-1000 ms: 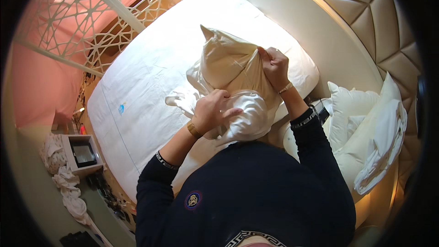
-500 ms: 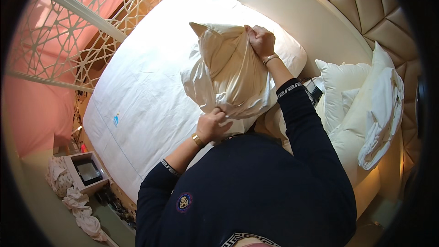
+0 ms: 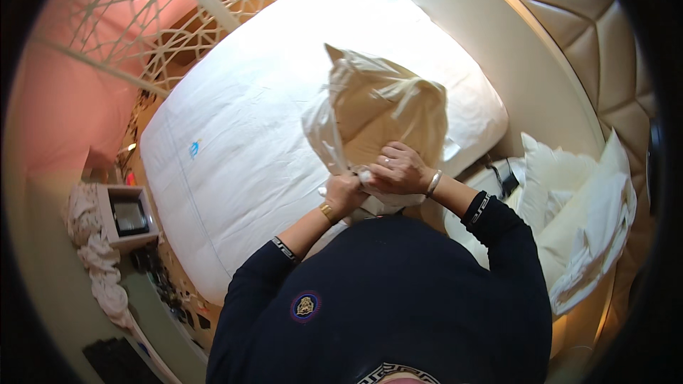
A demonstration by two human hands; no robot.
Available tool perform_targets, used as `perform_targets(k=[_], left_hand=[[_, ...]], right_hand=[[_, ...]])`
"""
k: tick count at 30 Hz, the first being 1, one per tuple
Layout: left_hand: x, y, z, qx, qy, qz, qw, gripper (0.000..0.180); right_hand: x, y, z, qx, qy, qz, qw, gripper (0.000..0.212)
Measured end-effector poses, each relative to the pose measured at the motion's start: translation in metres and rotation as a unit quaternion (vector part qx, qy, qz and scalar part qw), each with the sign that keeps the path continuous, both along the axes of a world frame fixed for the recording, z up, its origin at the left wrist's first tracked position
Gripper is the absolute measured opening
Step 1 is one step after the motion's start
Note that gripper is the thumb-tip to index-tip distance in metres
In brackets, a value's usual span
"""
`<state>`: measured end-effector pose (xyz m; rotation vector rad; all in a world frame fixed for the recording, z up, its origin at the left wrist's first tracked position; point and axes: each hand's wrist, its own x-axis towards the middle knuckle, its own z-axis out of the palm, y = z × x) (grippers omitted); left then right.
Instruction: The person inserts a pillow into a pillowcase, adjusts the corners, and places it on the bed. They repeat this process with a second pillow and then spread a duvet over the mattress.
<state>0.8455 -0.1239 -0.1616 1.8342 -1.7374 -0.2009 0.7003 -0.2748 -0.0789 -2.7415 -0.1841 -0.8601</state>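
Note:
A cream pillow (image 3: pixel 373 117) stands up in front of my body, with a white pillowcase (image 3: pixel 318 128) gathered about its left side and near end. My left hand (image 3: pixel 344 193) is closed on the bunched cloth at the near edge of the pillowcase. Right beside it, my right hand (image 3: pixel 400 169) is also clenched on the case, low against the pillow's near face. One pointed corner of the pillow rises at the far left. Folds and my fingers hide where the case's opening runs.
Beneath lies a bed with a white sheet (image 3: pixel 242 128). More cream pillows (image 3: pixel 558 181) and a crumpled white cloth (image 3: pixel 594 242) are piled at the right, by a padded headboard wall (image 3: pixel 569 21). A lattice screen (image 3: pixel 192 43) and a white box (image 3: pixel 128 217) stand at the left.
My right hand has come down from the pillow's far top corner to the near edge, beside my left hand. The whole view has shifted slightly.

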Motion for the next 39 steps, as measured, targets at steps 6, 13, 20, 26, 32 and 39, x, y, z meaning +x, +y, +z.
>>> perform_targets(k=[6, 13, 20, 26, 32, 39], left_hand=[[-0.006, -0.001, 0.049, -0.117, 0.033, -0.003, 0.993, 0.027], [0.039, 0.01, 0.103, -0.241, -0.034, 0.007, 0.97, 0.021], [0.018, 0.015, -0.042, 0.091, 0.126, 0.062, 0.986, 0.022], [0.029, -0.001, 0.025, 0.039, 0.331, -0.043, 0.942, 0.021], [-0.003, -0.023, 0.025, 0.034, 0.341, -0.065, 0.937, 0.018], [-0.014, -0.02, 0.05, -0.002, 0.43, -0.012, 0.903, 0.019]], right_hand=[[0.027, -0.003, 0.038, 0.208, -0.158, -0.079, 0.962, 0.017], [-0.021, -0.042, 0.167, 0.102, -0.331, -0.205, 0.916, 0.023], [-0.015, -0.111, 0.084, 0.4, -0.419, -0.275, 0.768, 0.01], [-0.075, -0.121, 0.052, 0.437, 0.019, -0.398, 0.806, 0.017], [-0.021, -0.079, 0.149, 0.06, 0.036, -0.358, 0.931, 0.063], [0.04, -0.081, 0.033, 0.014, 0.115, -0.389, 0.914, 0.095]])
